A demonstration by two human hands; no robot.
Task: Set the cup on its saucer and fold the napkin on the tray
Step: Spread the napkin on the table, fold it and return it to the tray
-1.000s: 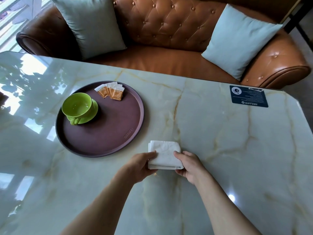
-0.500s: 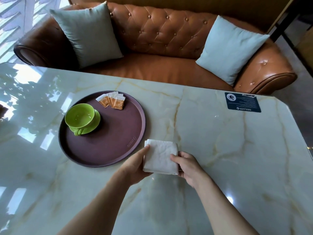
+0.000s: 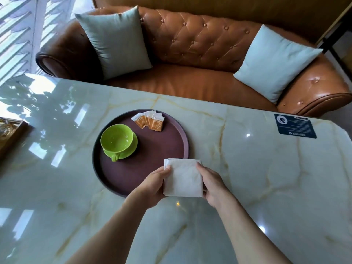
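I hold the folded white napkin (image 3: 182, 178) by its two side edges, my left hand (image 3: 153, 184) pinching the left edge and my right hand (image 3: 212, 184) the right, so the layers stay squared and do not spring apart. It sits partly over the near right rim of the round brown tray (image 3: 144, 176), its near part above the marble surface (image 3: 266, 178); I cannot tell whether it touches either. The green cup (image 3: 116, 138) already stands on its saucer (image 3: 133, 147) at the tray's left, handle toward me, with the orange sachets (image 3: 150, 121) at the far rim. The bare tray floor between saucer and napkin looks like room enough to lay it flat. Mind the raised rim: I judge the napkin should clear it fully.
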